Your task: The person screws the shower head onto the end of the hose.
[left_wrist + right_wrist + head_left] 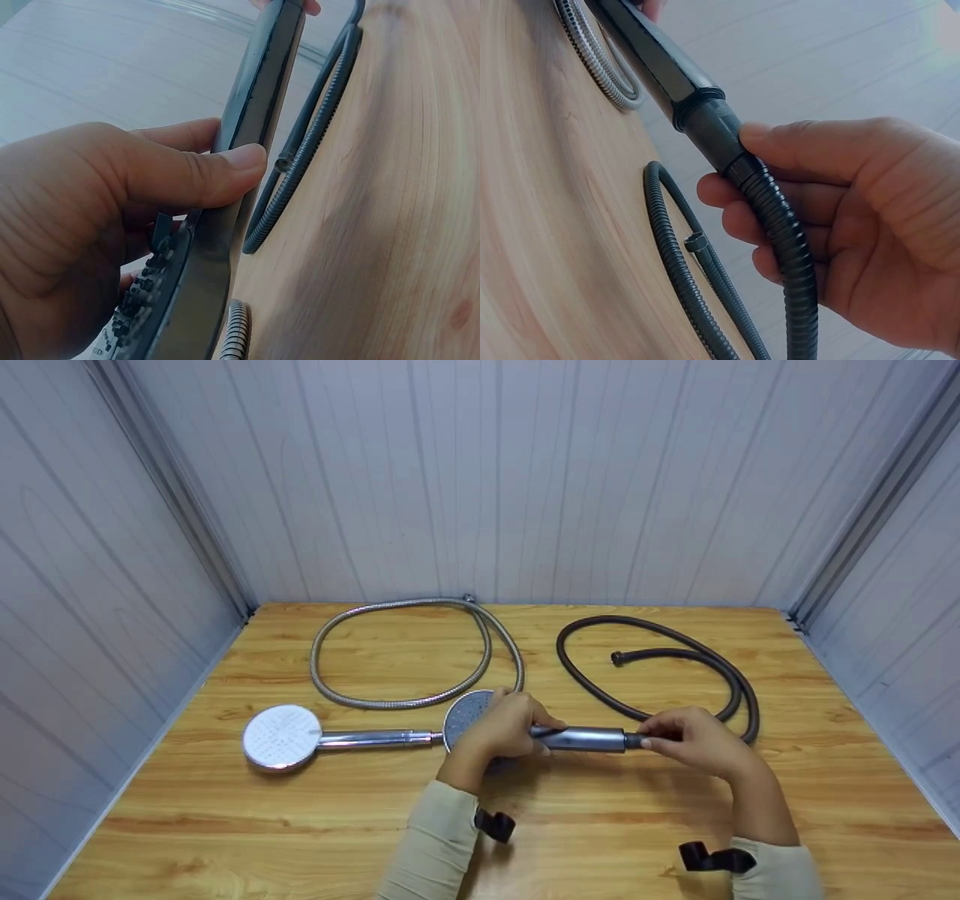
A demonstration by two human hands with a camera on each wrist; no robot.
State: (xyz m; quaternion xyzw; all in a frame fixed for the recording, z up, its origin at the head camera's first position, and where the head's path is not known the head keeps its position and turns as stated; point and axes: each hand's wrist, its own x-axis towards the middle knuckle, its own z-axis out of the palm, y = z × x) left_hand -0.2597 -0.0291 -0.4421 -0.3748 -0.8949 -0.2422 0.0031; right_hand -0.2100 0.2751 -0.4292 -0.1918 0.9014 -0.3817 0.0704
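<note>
My left hand grips a dark grey shower head by its handle, close to the round spray face. In the left wrist view the thumb lies along the handle, and the nozzles face the palm side. The fingers of my right hand pinch the black connector of a dark hose at the handle's end. The connector meets the handle end in the right wrist view; how far it is screwed on I cannot tell. From there the hose loops back over the table to a loose end fitting.
To the left lies a chrome shower head with a white face, its handle pointing right. A silver metal hose is looped behind it. The wooden table is bounded by white panelled walls at the back and sides.
</note>
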